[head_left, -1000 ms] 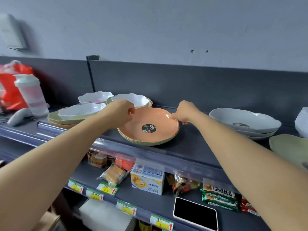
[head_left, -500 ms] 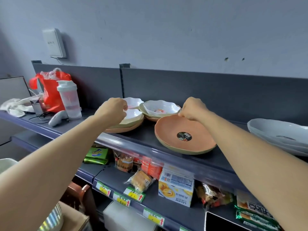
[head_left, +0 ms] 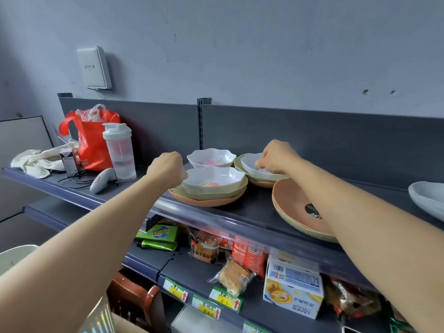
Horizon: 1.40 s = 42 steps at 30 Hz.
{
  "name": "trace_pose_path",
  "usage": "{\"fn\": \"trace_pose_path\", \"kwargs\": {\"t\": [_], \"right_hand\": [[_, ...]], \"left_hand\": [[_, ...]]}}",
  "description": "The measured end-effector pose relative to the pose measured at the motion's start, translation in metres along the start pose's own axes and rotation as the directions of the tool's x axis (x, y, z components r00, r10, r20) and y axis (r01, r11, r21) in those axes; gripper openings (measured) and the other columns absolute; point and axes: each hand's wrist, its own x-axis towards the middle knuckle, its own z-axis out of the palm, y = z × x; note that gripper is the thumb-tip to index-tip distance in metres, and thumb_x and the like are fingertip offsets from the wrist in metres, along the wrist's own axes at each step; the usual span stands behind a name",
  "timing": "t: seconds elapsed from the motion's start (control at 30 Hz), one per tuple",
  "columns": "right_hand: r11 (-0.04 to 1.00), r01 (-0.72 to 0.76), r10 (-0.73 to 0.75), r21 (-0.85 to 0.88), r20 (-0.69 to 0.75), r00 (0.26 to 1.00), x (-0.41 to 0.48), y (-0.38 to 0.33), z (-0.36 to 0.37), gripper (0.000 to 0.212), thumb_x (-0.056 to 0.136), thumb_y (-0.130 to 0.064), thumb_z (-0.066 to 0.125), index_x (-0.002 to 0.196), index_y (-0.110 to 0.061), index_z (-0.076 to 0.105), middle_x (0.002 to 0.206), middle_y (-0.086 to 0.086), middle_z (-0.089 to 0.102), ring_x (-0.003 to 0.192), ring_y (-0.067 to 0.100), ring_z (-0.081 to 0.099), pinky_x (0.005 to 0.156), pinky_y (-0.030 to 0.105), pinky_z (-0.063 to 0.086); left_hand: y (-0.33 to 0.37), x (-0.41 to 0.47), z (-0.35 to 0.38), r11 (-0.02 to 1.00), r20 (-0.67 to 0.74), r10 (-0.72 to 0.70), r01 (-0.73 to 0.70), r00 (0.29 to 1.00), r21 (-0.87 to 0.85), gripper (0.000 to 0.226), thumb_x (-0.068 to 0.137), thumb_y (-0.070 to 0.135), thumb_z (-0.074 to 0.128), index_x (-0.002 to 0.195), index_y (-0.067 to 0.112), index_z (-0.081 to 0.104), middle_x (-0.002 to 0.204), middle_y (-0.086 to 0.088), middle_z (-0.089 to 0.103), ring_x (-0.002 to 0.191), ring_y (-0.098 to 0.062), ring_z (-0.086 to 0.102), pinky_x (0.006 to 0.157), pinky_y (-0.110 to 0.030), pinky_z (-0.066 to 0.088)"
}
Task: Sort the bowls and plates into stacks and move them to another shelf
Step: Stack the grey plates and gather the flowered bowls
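Note:
Three white scalloped bowls stand on the top shelf (head_left: 252, 210). The near bowl (head_left: 213, 181) sits on a green plate over an orange plate (head_left: 206, 201). My left hand (head_left: 167, 169) is curled at this bowl's left rim and pinches it. A second bowl (head_left: 249, 164) rests on another green and orange plate pair (head_left: 262, 183); my right hand (head_left: 276, 156) curls its fingers over this bowl's rim. The third bowl (head_left: 211, 158) stands behind, untouched. A large orange plate (head_left: 295, 207) on a ribbed green plate lies under my right forearm.
A white plate stack (head_left: 427, 198) lies at the far right. On the shelf's left stand a shaker bottle (head_left: 120, 152), a red bag (head_left: 91, 138), a handheld scanner (head_left: 102, 180) and cables. Snack packs and a box (head_left: 293, 292) fill the lower shelf.
Both hands left the large orange plate and moved left to the white bowls. The view swung left, bringing the red bag and bottle into sight.

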Motion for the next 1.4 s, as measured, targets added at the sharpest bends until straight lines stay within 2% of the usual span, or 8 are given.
{"fn": "trace_pose_path", "kwargs": {"t": [0.1, 0.2, 0.43, 0.7, 0.9, 1.17, 1.3, 1.4], "right_hand": [[0.996, -0.092, 0.091, -0.023, -0.021, 0.996, 0.003, 0.006, -0.002, 0.026, 0.082, -0.015, 0.061, 0.06, -0.009, 0.047, 0.064, 0.005, 0.045, 0.055, 0.021, 0.036, 0.049, 0.023, 0.028], [0.984, -0.176, 0.174, -0.031, -0.052, 0.983, 0.007, 0.014, -0.004, 0.035, 0.081, -0.01, 0.056, 0.055, -0.012, 0.033, 0.058, 0.004, 0.037, 0.049, 0.02, 0.029, 0.046, 0.023, 0.023], [0.954, -0.291, 0.285, -0.07, -0.083, 0.955, 0.014, 0.04, -0.001, 0.031, 0.084, -0.01, 0.054, 0.059, -0.009, 0.036, 0.063, 0.004, 0.041, 0.05, 0.018, 0.036, 0.046, 0.022, 0.027], [0.947, -0.313, 0.306, -0.077, -0.088, 0.948, 0.04, 0.057, 0.007, 0.029, 0.086, -0.01, 0.053, 0.061, -0.01, 0.039, 0.067, 0.004, 0.044, 0.064, 0.024, 0.049, 0.044, 0.022, 0.028], [0.931, -0.344, 0.346, -0.12, -0.004, 0.938, 0.052, 0.059, 0.008, 0.022, 0.085, -0.006, 0.053, 0.065, -0.008, 0.044, 0.07, 0.005, 0.045, 0.064, 0.02, 0.05, 0.044, 0.024, 0.031], [0.907, -0.42, 0.42, 0.019, 0.032, 0.907, 0.057, 0.066, 0.003, 0.023, 0.082, -0.001, 0.065, 0.065, -0.003, 0.049, 0.078, 0.007, 0.054, 0.081, 0.023, 0.062, 0.043, 0.026, 0.037], [0.914, -0.377, 0.386, 0.149, -0.033, 0.922, 0.055, 0.066, 0.0, 0.014, 0.082, 0.005, 0.052, 0.07, -0.001, 0.053, 0.068, 0.01, 0.056, 0.07, 0.026, 0.064, 0.062, 0.03, 0.055], [0.92, -0.325, 0.353, 0.218, -0.108, 0.929, 0.052, 0.066, -0.01, 0.021, 0.085, 0.005, 0.049, 0.065, -0.003, 0.047, 0.066, 0.009, 0.054, 0.065, 0.026, 0.065, 0.069, 0.032, 0.059]], "left_hand": [[0.002, 0.009, 0.005, 0.999, 0.03, -0.02, 0.022, 0.999, -0.045, 0.04, 0.085, 0.018, 0.062, 0.056, 0.008, 0.036, 0.058, -0.003, 0.041, 0.055, -0.023, 0.038, 0.048, -0.025, 0.029], [0.004, 0.016, 0.009, 0.999, 0.049, -0.024, 0.025, 0.999, -0.027, 0.035, 0.082, 0.017, 0.063, 0.059, 0.009, 0.038, 0.062, -0.002, 0.043, 0.063, -0.025, 0.046, 0.051, -0.025, 0.033], [0.006, 0.021, 0.015, 0.998, 0.068, -0.065, 0.066, 0.996, -0.006, 0.027, 0.084, 0.002, 0.053, 0.061, 0.008, 0.039, 0.065, -0.004, 0.043, 0.074, -0.03, 0.049, 0.065, -0.031, 0.041], [0.016, 0.02, -0.001, 0.961, -0.024, -0.205, 0.197, 0.978, -0.196, 0.03, 0.08, -0.012, 0.048, 0.053, 0.0, 0.043, 0.053, -0.009, 0.044, 0.048, -0.019, 0.04, 0.042, -0.023, 0.032], [0.026, 0.024, -0.009, 0.94, -0.146, -0.238, 0.189, 0.96, -0.285, 0.015, 0.08, -0.007, 0.046, 0.068, -0.003, 0.054, 0.057, -0.009, 0.044, 0.047, -0.02, 0.038, 0.043, -0.024, 0.032], [0.045, 0.022, -0.008, 0.936, -0.178, -0.22, 0.157, 0.959, -0.314, 0.018, 0.077, -0.006, 0.044, 0.06, -0.001, 0.047, 0.06, -0.012, 0.046, 0.049, -0.024, 0.038, 0.046, -0.024, 0.035], [0.048, 0.021, -0.01, 0.921, -0.174, -0.223, 0.148, 0.959, -0.361, 0.019, 0.077, -0.005, 0.046, 0.081, -0.013, 0.063, 0.08, -0.024, 0.066, 0.069, -0.037, 0.064, 0.061, -0.038, 0.055], [0.053, 0.025, -0.011, 0.924, -0.184, -0.211, 0.135, 0.96, -0.357, 0.022, 0.078, -0.005, 0.047, 0.088, -0.013, 0.065, 0.085, -0.024, 0.067, 0.066, -0.034, 0.058, 0.061, -0.034, 0.05]]}}
